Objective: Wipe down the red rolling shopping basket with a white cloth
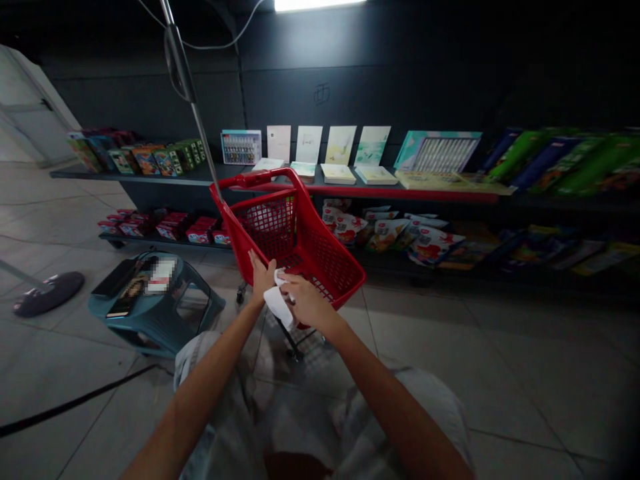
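Just beyond the person's knees, the right hand is closed on a folded white cloth at the near end of a red shopping cart. The left hand is spread, fingers outstretched along the cart's near left side; whether it bears weight there cannot be told. The cart stands upright on casters. Judged risk: uneven pressure from the hands could roll or turn it, no brake being visible. A loose fold of cloth hangs below the right hand and could slip free if the grasp slackens. Left of the cart, a blue-grey stool carries flat items, exposed should the cart swing. A pole crosses the cart's handle in view; contact is unconfirmed. Farther off, the shelf bears upright booklets, which a bump could topple.
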`<action>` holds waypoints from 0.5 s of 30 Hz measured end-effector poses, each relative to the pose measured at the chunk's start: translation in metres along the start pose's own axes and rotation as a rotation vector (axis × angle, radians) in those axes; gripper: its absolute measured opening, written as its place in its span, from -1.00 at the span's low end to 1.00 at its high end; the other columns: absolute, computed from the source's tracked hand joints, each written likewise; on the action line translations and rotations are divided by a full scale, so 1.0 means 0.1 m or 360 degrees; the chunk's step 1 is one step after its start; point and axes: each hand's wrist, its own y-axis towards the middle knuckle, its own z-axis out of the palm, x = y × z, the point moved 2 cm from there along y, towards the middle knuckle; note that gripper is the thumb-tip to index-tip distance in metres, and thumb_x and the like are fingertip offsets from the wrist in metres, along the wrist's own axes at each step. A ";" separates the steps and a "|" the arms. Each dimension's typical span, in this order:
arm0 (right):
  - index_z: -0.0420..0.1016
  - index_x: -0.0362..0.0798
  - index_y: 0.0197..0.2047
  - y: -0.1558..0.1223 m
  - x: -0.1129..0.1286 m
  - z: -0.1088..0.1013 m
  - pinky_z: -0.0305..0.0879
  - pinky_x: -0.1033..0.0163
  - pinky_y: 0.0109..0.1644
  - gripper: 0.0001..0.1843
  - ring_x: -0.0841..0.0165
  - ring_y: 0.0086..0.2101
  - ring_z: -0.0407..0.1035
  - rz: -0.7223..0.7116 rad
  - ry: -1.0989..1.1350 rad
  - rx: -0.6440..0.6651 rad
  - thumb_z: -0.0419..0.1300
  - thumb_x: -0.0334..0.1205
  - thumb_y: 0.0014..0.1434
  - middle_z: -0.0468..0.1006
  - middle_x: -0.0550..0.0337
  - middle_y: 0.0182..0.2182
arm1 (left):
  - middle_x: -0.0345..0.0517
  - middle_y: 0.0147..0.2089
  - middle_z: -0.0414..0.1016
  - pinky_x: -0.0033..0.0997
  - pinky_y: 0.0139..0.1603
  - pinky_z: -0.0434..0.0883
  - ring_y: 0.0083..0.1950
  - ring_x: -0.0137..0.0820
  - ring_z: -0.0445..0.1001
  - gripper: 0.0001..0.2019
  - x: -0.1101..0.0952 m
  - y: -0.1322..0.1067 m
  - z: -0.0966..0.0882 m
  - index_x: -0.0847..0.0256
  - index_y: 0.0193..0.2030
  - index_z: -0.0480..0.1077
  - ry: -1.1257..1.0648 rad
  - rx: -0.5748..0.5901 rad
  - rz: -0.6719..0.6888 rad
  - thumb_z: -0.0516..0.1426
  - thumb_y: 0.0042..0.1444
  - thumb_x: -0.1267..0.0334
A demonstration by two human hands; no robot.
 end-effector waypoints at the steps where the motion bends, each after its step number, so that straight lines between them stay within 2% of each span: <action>1: 0.69 -0.11 -0.17 -0.02 -0.01 -0.05 0.29 0.05 0.38 -0.81 0.13 0.26 0.40 0.0005 0.0019 0.0044 0.33 -0.45 0.12 0.51 -0.15 0.25 | 0.27 0.66 -0.34 -0.25 0.65 -0.28 0.67 -0.22 -0.40 -0.21 0.00 -0.01 -0.01 0.45 0.56 -0.17 0.0015 0.0018 -0.0002 0.09 0.31 0.21; 5: 0.71 -0.09 -0.19 -0.13 -0.20 -0.40 0.34 0.12 0.29 -0.81 0.14 0.16 0.49 -0.0032 0.0219 0.0354 0.34 -0.40 0.09 0.62 -0.03 0.13 | 0.20 0.67 -0.35 -0.20 0.65 -0.27 0.68 -0.21 -0.38 -0.17 -0.01 -0.02 -0.02 0.37 0.58 -0.18 0.0058 0.0011 -0.0004 0.11 0.29 0.17; 9: 0.71 -0.12 -0.03 -0.28 -0.41 -0.66 0.43 0.24 0.02 -0.66 0.16 -0.05 0.58 0.0053 0.0392 0.0651 0.36 -0.20 0.13 0.71 0.09 -0.10 | 0.14 0.67 -0.32 -0.23 0.65 -0.26 0.68 -0.23 -0.34 -0.17 0.00 -0.03 0.01 0.33 0.58 -0.18 0.0053 -0.0019 -0.0011 0.11 0.28 0.17; 12: 0.68 -0.14 0.03 -0.26 -0.40 -0.65 0.40 0.29 -0.05 -0.62 0.22 -0.12 0.58 0.0087 0.0394 0.0559 0.33 -0.21 0.16 0.71 0.09 -0.13 | 0.14 0.67 -0.33 -0.24 0.65 -0.25 0.68 -0.24 -0.34 -0.18 0.01 -0.03 0.04 0.34 0.59 -0.19 0.0064 -0.0045 -0.0011 0.09 0.29 0.19; 15: 0.67 -0.13 -0.01 -0.10 -0.28 -0.48 0.40 0.27 0.01 -0.69 0.26 -0.13 0.56 0.0040 0.0321 0.0223 0.30 -0.33 0.16 0.69 0.03 -0.09 | 0.13 0.67 -0.31 -0.20 0.65 -0.26 0.68 -0.24 -0.34 -0.20 0.04 -0.03 0.06 0.31 0.58 -0.19 0.0067 -0.0044 0.0021 0.09 0.32 0.18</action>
